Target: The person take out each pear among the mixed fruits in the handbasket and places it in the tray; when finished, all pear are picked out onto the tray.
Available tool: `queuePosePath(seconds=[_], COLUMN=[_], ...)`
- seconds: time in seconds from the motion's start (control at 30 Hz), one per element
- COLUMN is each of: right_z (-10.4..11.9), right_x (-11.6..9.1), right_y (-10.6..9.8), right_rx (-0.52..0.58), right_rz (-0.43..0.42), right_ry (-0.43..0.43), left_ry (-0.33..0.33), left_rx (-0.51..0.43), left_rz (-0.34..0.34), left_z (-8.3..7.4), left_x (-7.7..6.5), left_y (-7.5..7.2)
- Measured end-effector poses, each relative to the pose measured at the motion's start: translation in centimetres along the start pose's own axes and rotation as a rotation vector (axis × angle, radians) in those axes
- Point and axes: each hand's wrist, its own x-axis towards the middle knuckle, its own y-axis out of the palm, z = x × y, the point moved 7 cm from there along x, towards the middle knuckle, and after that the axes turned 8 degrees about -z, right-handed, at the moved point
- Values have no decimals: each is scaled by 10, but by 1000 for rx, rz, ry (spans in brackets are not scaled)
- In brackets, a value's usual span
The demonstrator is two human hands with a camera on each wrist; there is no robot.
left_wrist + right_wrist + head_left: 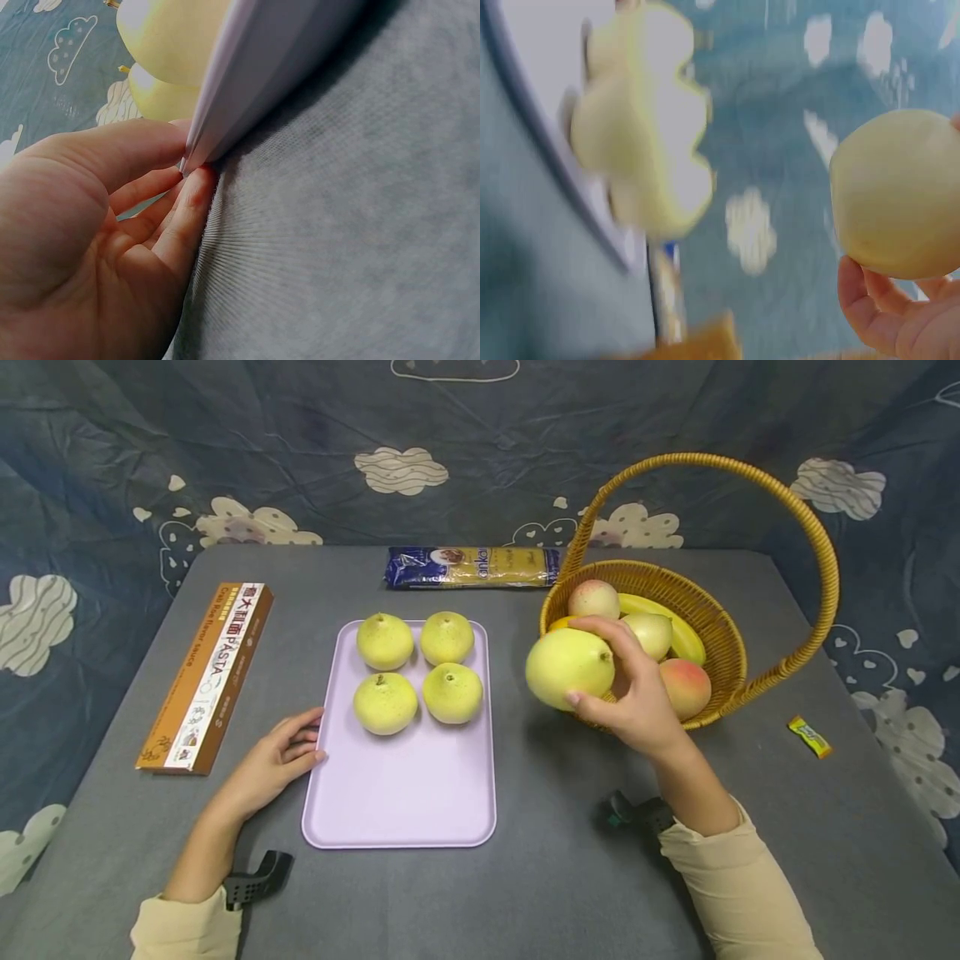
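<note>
My right hand (637,693) grips a round, pale yellow-green, pear-like fruit (568,670) between thumb and fingers, raised at the left front of the wicker basket (731,631). In the right wrist view this fruit (900,195) fills the right side, fingers underneath. On the lilac tray (397,802), several similar yellow-green fruits (385,703) stand in two rows at the far end. My left hand (270,764) pinches the tray's left edge, with the thumb at the rim (202,112) and fingertips lower down, close to the cloth.
In the basket lie a banana (686,639), peaches (684,687) and another pale fruit (649,633); its tall handle (821,552) arches over. A pasta box (206,681) lies at left, a blue-and-yellow packet (472,567) at the back, a small yellow-green wrapped piece (810,737) at right.
</note>
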Motion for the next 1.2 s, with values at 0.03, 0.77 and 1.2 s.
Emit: queuePosePath(seconds=[0.03,0.77,1.2], right_z=[3,-65,-71], right_x=[-1,-69,-73], right_y=[9,171,187], right_rx=[-5,-258,-245], right_rz=[18,427,446], right_ry=[-5,213,189], left_ry=[2,11,21], left_rx=[-1,4,5], left_rz=[0,3,-1], left_z=[0,1,1], left_x=[0,1,0], left_y=[0,0,0])
